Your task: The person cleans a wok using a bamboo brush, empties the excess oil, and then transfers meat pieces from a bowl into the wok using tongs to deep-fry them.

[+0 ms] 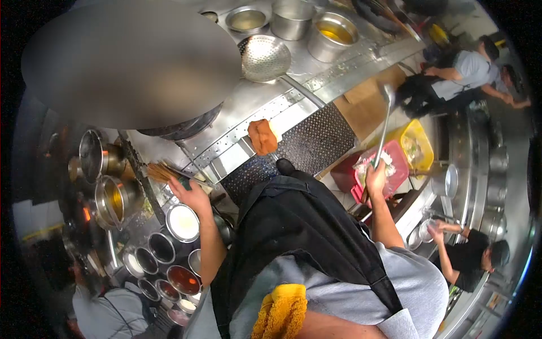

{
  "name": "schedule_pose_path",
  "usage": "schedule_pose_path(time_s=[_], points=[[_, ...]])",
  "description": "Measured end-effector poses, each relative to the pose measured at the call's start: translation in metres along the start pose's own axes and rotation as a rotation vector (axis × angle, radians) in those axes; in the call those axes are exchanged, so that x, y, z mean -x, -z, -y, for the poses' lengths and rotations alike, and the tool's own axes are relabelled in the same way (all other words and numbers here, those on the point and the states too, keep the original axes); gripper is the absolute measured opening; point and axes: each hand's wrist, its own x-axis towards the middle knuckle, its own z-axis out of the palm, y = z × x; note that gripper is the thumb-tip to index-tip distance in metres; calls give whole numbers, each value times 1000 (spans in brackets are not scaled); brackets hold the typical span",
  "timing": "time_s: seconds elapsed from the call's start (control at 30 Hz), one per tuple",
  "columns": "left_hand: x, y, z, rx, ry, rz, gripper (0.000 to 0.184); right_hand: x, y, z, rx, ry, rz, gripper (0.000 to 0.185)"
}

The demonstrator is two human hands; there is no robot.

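My right hand is closed around the long handle of a metal ladle, whose bowl points away from me over the floor. Forward and left, my left hand is at a bamboo brush. The brush's green band shows between thumb and fingers, and its bristles fan out beyond them. Part of the grip is hidden. A dark pan rim lies ahead of that hand, mostly covered by a blurred grey patch. Just behind my left hand stands a bowl of white contents.
Ahead, a perforated skimmer and a pot of yellow liquid rest on the steel counter. Several seasoning bowls crowd the left. Red and yellow bins stand right. Other people work nearby. An orange cloth is at the counter edge.
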Motion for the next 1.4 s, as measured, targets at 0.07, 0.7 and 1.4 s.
schedule_pose_path(time_s=[0.07,0.7,1.4], points=[[12,14,-18,144,-121,34,58,-43,14,88,-140,113,59,39],[258,5,-7,-86,609,-173,32,-389,-296,425,-159,394,853,16],[216,-37,-42,-88,393,-107,31,-347,-175,384,-556,435,961,14]])
